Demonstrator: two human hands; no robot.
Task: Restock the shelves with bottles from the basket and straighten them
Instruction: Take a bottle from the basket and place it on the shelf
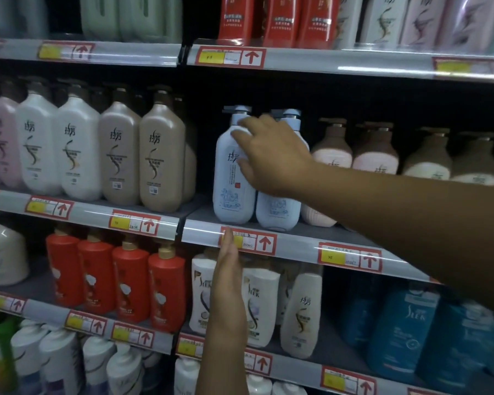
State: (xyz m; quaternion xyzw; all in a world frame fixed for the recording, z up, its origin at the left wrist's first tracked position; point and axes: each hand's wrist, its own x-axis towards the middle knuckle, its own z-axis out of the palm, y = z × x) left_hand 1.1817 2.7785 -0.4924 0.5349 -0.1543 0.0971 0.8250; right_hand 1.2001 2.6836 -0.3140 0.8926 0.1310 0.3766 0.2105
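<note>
Head view, looking slightly down a dim shop aisle: I face grey metal shelving in several tiers, each front edge (200,228) carrying a clear strip with red-bordered price tags (248,241) marked with arrows pointing up. The shelves meet at a joint near the middle of the frame, and the right-hand bay runs off at an angle.

My right hand (271,155) reaches in from the right with fingers spread and only gently bent, lying over the upper front of a pale blue pump bottle (231,178) at the left end of the middle shelf's right bay. That bottle stands upright, long axis vertical, its printed label facing me and its pump spout pointing left. A second pale blue bottle (278,208) stands touching it on the right, partly behind my wrist. My left hand (228,277) is lower, fingers straight and together, edge-on, fingertips up by the price tag under the blue bottle; it holds nothing.

Tan bottles (160,155) and white ones (77,149) stand to the left, red bottles (130,280) below them. My forearm hides part of the brown-and-pink bottles (375,152) on the right. Label text is blurred, and the teal bottles (402,332) lower right are smeared.
</note>
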